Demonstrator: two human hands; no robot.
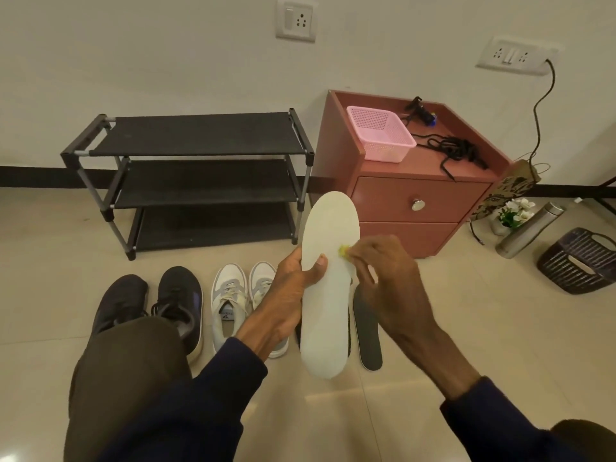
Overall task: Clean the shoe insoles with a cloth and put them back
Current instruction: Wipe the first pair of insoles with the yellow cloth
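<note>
Above the tiled floor (483, 335), left hand (293, 288) grips white insole (328, 315), right hand (390, 281) pinches yellow cloth (343, 251)

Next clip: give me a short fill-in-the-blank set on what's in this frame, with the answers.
1. The left hand grips a ____ insole.
2. The right hand presses a small ____ cloth against it.
3. The ____ basket sits on the cabinet.
4. The shoe rack has ____ shelves.
Answers: white, yellow, pink, three.
</note>
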